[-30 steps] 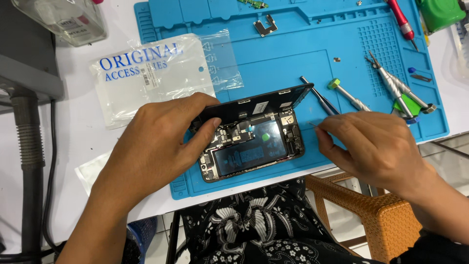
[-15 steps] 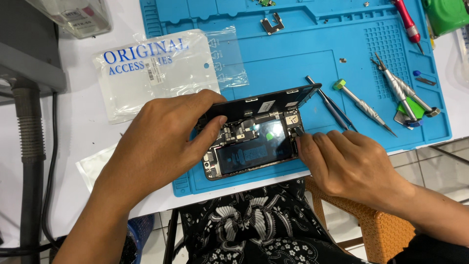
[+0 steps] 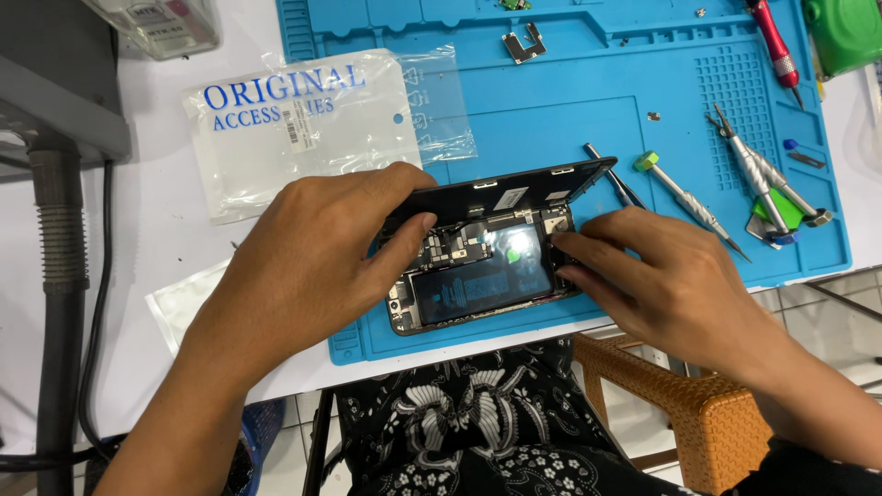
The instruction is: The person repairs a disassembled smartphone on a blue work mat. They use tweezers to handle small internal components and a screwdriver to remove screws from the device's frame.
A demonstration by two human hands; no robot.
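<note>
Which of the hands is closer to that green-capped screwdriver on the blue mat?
The right hand is nearer: the green-capped screwdriver lies just above it. The left hand is across the opened phone, farther away.

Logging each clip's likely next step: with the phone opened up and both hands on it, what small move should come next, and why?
Probably a small press or nudge by the right hand at the phone body's top corner: its fingertips rest there, while the left hand props the screen tilted open. Tools lie unused on the blue mat.
</note>
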